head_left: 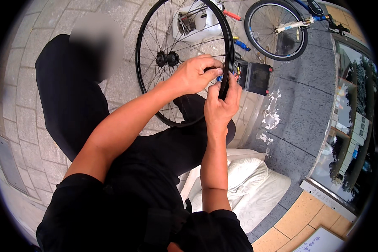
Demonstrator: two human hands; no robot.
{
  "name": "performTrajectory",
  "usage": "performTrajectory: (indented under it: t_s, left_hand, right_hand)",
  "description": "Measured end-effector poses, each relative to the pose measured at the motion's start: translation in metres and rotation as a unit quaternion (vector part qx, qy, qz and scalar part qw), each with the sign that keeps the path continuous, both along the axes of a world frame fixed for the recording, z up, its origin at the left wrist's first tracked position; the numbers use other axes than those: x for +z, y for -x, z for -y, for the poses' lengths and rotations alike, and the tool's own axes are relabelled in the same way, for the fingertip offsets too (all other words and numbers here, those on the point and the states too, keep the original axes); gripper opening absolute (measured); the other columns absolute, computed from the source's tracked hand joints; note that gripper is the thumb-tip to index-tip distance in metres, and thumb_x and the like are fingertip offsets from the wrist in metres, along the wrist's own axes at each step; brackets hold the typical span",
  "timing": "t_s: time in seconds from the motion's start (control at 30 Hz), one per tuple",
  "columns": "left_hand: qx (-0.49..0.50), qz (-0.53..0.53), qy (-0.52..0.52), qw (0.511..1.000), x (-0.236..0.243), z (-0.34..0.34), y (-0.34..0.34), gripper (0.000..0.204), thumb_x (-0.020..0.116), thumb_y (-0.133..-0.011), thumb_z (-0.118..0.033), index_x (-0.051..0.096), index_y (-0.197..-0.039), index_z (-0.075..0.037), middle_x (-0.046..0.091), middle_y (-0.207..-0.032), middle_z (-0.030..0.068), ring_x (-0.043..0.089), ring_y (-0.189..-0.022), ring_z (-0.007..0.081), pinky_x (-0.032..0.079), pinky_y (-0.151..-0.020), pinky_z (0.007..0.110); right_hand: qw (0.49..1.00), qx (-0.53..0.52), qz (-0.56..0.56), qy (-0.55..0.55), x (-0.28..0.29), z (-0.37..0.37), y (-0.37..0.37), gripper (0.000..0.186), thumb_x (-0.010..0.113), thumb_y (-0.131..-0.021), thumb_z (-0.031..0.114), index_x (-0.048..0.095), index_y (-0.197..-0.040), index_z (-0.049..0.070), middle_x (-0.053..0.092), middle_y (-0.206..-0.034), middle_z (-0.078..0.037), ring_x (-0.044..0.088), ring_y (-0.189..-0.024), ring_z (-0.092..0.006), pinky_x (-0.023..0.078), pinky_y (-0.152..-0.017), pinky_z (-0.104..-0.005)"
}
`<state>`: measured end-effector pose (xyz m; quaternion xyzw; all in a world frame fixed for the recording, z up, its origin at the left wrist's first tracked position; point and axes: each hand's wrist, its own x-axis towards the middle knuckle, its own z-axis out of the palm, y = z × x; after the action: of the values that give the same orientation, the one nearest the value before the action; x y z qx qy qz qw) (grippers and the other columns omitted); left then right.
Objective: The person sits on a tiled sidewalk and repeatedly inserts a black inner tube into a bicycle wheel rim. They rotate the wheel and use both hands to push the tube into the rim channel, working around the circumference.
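A spoked bicycle wheel point(228, 38) with a black rim and a black hub point(172, 59) stands upright between my legs. My left hand point(193, 75) reaches through to the rim's inner side, thumb and fingers pinched close to the spokes. By its thumb tip shows a small blue piece point(219, 78); its kind is too small to make out. On the near part of the rim, my right hand point(223, 103) grips with thumb and fingers on either side. Both sets of fingertips nearly meet there, partly hiding what lies between them.
Beyond the wheel sits a cut white plastic container point(203, 29) of metal parts, near a red-handled tool point(233, 15) and a blue-handled one point(242, 45). A black box point(257, 78) lies right of my hands. Farther off is another bicycle's wheel point(248, 25); a white padded seat point(256, 189) is close by.
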<state>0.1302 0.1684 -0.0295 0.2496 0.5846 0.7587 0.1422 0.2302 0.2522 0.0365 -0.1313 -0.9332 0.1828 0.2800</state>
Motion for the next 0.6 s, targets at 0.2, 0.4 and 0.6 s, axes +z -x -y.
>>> performTrajectory:
  t_s: [0.2, 0.4, 0.6]
  left_hand:
    - [-0.116, 0.099, -0.084, 0.985, -0.007, 0.004, 0.004, 0.022, 0.067, -0.103, -0.013, 0.071, -0.12, -0.001, 0.073, -0.112, 0.0078, 0.068, -0.106, 0.0148, 0.055, -0.093, 0.031]
    - [-0.121, 0.081, -0.061, 0.987, -0.02, 0.005, 0.004, 0.02, 0.066, -0.103, -0.011, 0.073, -0.119, -0.001, 0.076, -0.11, 0.0075, 0.069, -0.105, 0.014, 0.056, -0.093, 0.031]
    - [-0.059, 0.066, -0.039, 0.995, -0.004, 0.0, 0.008, 0.019, 0.062, -0.101, -0.004, 0.075, -0.114, -0.003, 0.076, -0.101, 0.0082, 0.069, -0.095, 0.0154, 0.056, -0.086, 0.031]
  right_hand:
    - [1.0, -0.006, -0.015, 0.004, -0.005, -0.005, 0.003, 0.042, 0.067, -0.089, -0.003, 0.064, -0.13, -0.001, 0.066, -0.11, -0.018, 0.069, -0.092, -0.0307, 0.057, -0.077, -0.0389]
    - [1.0, -0.013, -0.01, 0.01, -0.009, -0.01, 0.003, 0.041, 0.066, -0.088, -0.004, 0.065, -0.129, -0.001, 0.067, -0.109, -0.017, 0.069, -0.091, -0.0298, 0.056, -0.077, -0.0388]
    - [1.0, -0.023, 0.0, 0.0, -0.005, -0.003, 0.004, 0.041, 0.066, -0.088, -0.004, 0.066, -0.128, 0.0, 0.067, -0.108, -0.017, 0.069, -0.091, -0.0306, 0.056, -0.077, -0.0393]
